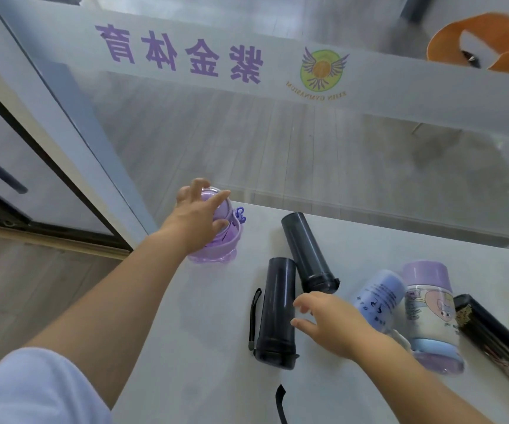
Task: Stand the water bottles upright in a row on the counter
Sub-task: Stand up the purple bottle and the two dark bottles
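A purple translucent bottle (216,252) stands upright at the counter's far left corner; my left hand (198,212) grips its domed lid from above. Two dark grey bottles lie on their sides on the white counter (204,347): one (306,252) points away from me, the other (276,310) lies nearer, with a black wrist strap. My right hand (326,322) hovers open between these and the right-hand pair, fingers spread toward the nearer dark bottle. A blue bottle (378,296) and a purple-capped cartoon bottle (430,313) lie side by side to the right.
A glass partition (277,133) with purple lettering rises along the counter's back edge. A black box (498,341) rests at the right edge. A loose black strap (281,402) lies near the front. The counter's left edge drops to a wood floor.
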`<action>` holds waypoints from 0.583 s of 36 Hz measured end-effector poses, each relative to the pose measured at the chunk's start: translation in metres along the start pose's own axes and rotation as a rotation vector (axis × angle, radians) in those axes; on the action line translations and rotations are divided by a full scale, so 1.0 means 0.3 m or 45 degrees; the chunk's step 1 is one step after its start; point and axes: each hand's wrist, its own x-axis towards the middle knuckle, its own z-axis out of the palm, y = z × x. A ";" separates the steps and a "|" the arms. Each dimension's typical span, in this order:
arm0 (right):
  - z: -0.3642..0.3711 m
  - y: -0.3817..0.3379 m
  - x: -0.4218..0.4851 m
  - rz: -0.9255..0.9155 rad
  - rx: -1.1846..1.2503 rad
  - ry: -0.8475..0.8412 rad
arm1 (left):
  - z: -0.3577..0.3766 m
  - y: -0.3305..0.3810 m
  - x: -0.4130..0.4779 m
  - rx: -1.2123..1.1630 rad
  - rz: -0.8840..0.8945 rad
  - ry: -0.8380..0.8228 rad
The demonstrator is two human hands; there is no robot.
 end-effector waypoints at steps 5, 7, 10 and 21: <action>-0.002 0.012 -0.013 0.011 0.005 0.005 | -0.031 0.018 -0.026 0.004 0.027 0.039; -0.009 0.016 -0.015 0.013 0.006 0.012 | -0.040 0.035 -0.051 0.031 0.043 0.082; -0.023 0.026 -0.017 0.016 -0.004 0.034 | -0.042 0.087 -0.112 0.090 0.118 0.265; -0.068 0.100 -0.018 0.155 0.061 0.186 | 0.205 0.208 -0.342 0.162 0.387 0.103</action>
